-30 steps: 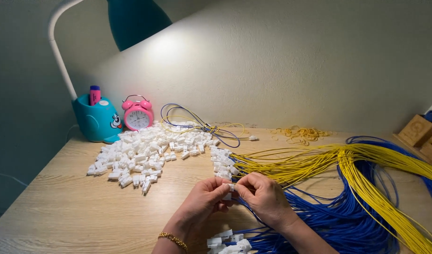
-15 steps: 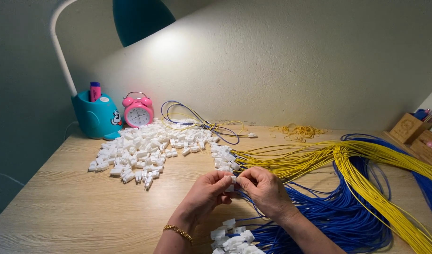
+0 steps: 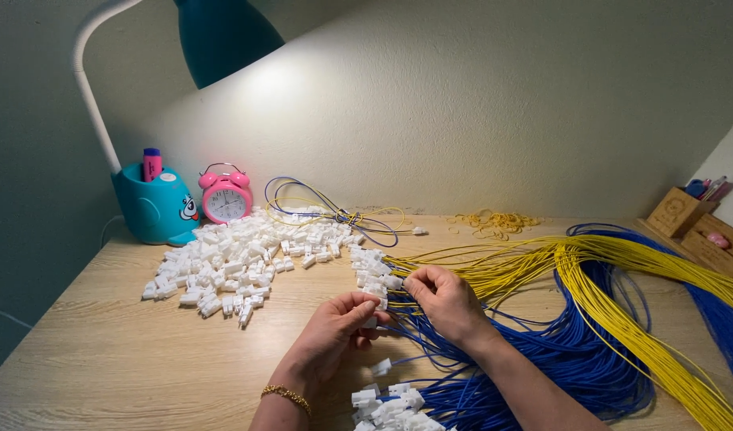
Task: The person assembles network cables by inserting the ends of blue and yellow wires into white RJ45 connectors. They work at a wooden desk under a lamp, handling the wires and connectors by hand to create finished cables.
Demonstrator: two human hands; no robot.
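Beside the pile of white connectors [image 3: 239,259], the left hand [image 3: 334,331] pinches one white connector [image 3: 376,313]; the right hand [image 3: 446,299] grips blue wires [image 3: 558,359].

— What carries everything here?
— A light wooden counter [image 3: 95,359] against the wall.
— And what lies on it?
— A heap of small white plastic connectors [image 3: 239,263] at the left, with a teal lamp base [image 3: 151,209] and a pink alarm clock [image 3: 226,196] behind it. Long yellow wires [image 3: 622,271] and blue wires [image 3: 574,359] spread over the right part. More white connectors [image 3: 386,403] lie at the near edge, and wooden boxes [image 3: 697,227] stand far right.
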